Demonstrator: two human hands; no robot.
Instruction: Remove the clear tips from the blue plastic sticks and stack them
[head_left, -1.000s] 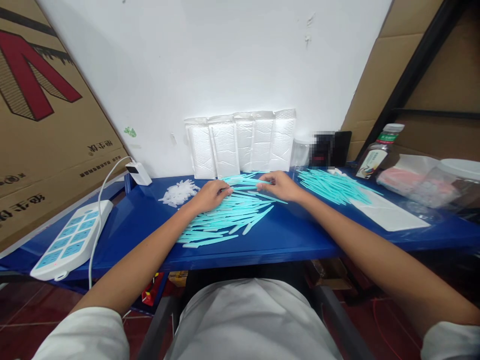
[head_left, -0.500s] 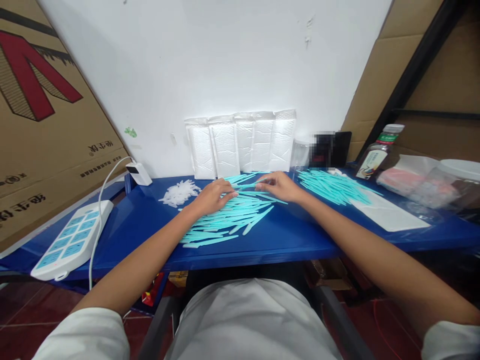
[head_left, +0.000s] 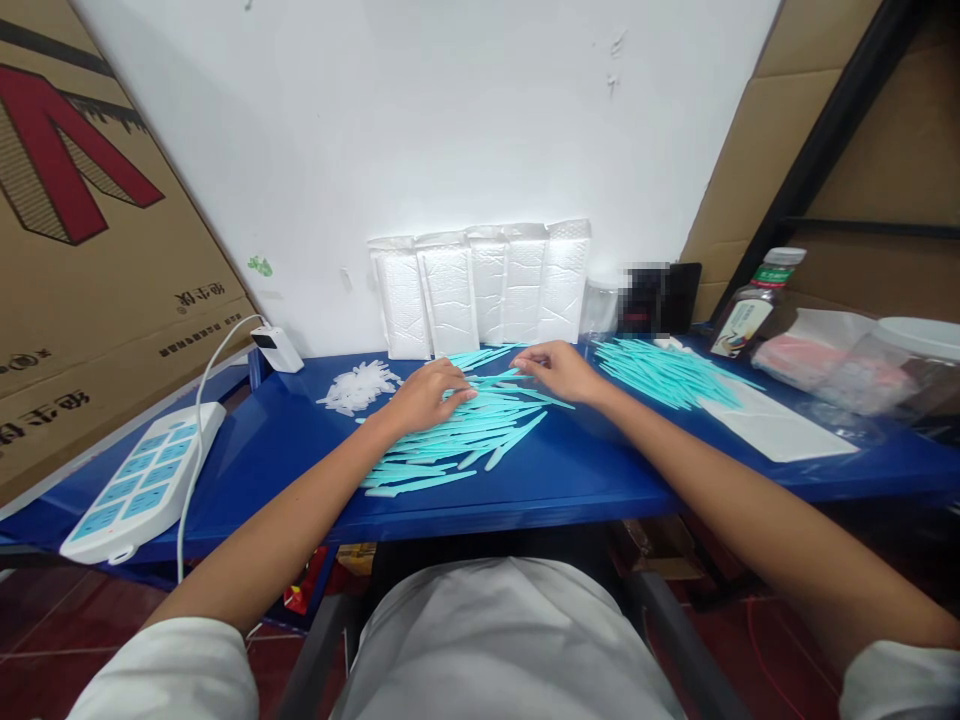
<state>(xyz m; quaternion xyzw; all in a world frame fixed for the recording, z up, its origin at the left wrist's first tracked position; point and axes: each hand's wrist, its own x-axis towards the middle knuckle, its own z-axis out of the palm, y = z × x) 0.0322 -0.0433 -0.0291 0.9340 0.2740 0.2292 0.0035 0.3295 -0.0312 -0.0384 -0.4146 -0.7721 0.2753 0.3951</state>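
Observation:
My left hand [head_left: 433, 396] rests over a spread pile of slim turquoise plastic sticks [head_left: 457, 436], its thumb and fingers pinched on one turquoise stick. That stick [head_left: 495, 379] points right, toward my right hand [head_left: 559, 370]. The right thumb and fingertips are pressed together beside its far end; whatever is between them is too small to make out. Part of the pile is hidden under my left hand. To the left lies a heap of small white translucent plastic pieces [head_left: 358, 387]. A second pile of turquoise sticks [head_left: 656, 373] lies right of my right hand.
White bubble mailers [head_left: 487, 290] lean against the wall behind the blue table [head_left: 585, 485]. On the left are a power strip [head_left: 142, 485] and a white charger with cable [head_left: 277, 348]. A bottle [head_left: 754, 305], clear jar [head_left: 926, 360] and white mailer [head_left: 787, 425] are on the right.
My right fingertips have lifted slightly and shifted along the stick's right end. My left hand has barely moved, and the piles look the same.

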